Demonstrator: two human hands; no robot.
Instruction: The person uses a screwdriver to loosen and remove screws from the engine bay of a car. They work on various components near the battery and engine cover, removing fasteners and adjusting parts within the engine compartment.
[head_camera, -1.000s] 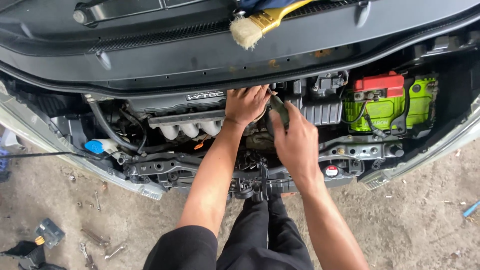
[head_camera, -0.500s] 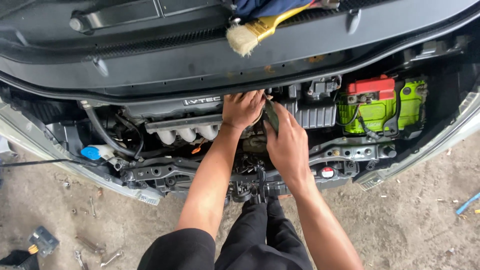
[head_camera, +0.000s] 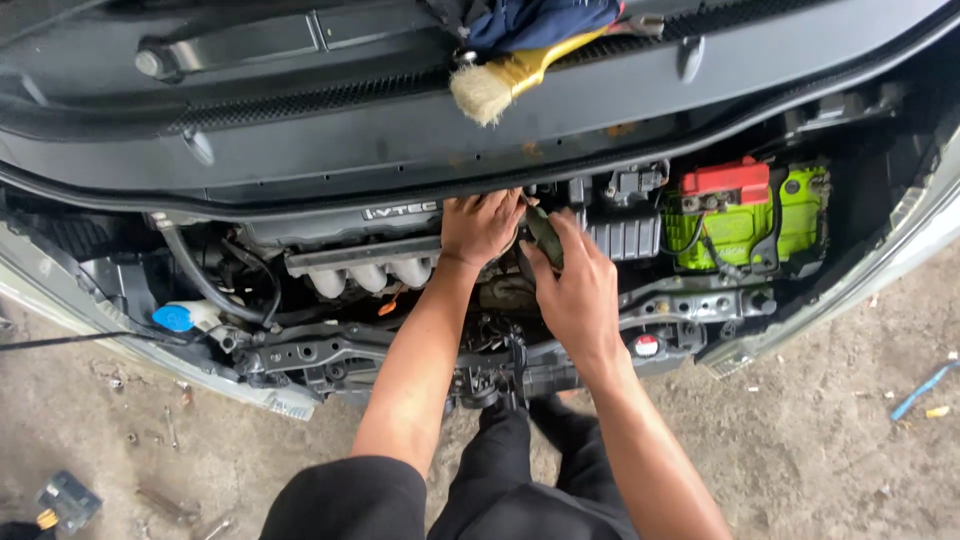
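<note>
Two hands at work in an open engine bay, seen from above.

Right hand (head_camera: 578, 290): fingers closed around a dark, greenish, elongated part (head_camera: 544, 236). Its long axis runs up and slightly left from the grip, toward the rear of the bay; its far end sits just beside the other hand's fingertips.

Left hand (head_camera: 482, 226): palm down, fingers curled onto the engine top just behind the pale intake manifold (head_camera: 370, 272). Whether it clasps anything cannot be told. It lies just left of the part and is nearer its far end.

Surroundings: green battery with red cap (head_camera: 752, 215) well to the right; blue reservoir cap (head_camera: 172, 318) far left; paintbrush (head_camera: 500, 82) on the cowl above.
</note>
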